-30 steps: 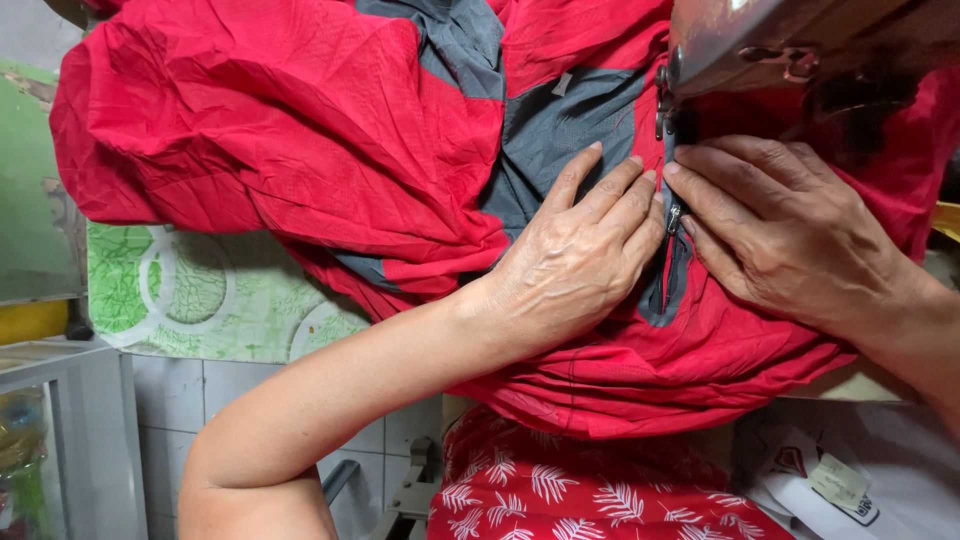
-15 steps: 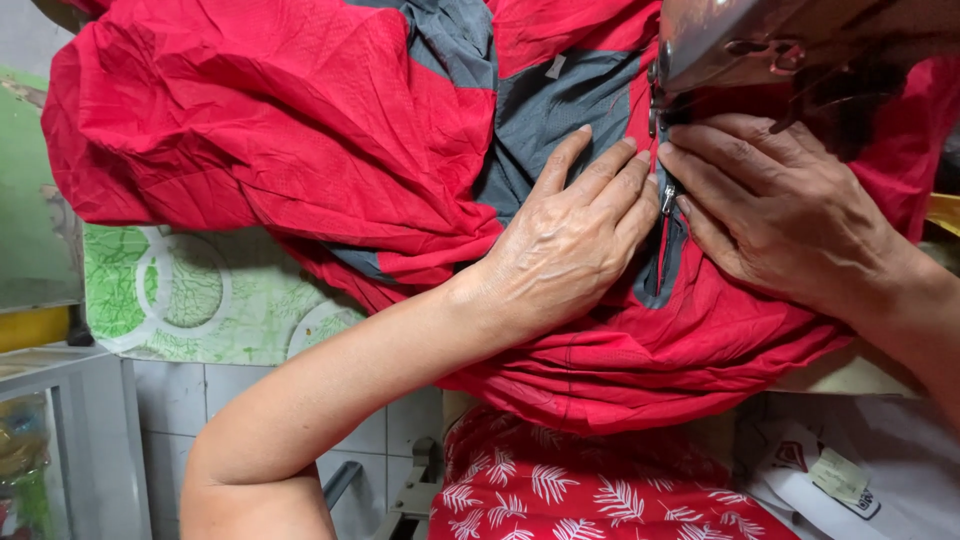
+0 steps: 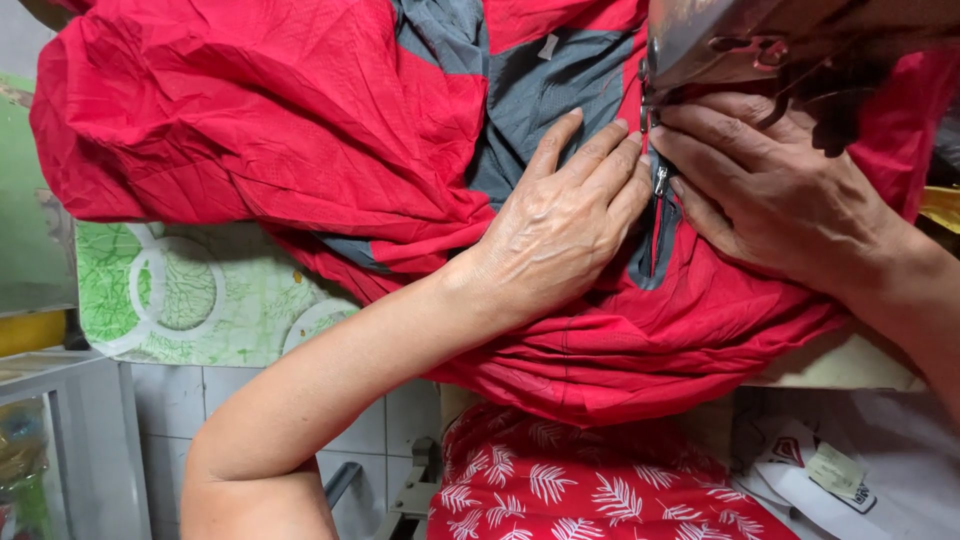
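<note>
Red jacket [image 3: 250, 120], left hand [image 3: 560, 235] and right hand [image 3: 790, 195] flat, flanking zipper [image 3: 660, 215]

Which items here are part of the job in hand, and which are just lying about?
In the job:
left hand, flat on red jacket
right hand, flat on jacket
zipper between the hands
sewing machine

Lying about:
green patterned tabletop
papers
yellow box

At the left of the frame we see a table top [image 3: 200, 300] under a green patterned cover. Below it, at lower left, runs a pale tiled wall [image 3: 370, 440], evenly lit.
</note>
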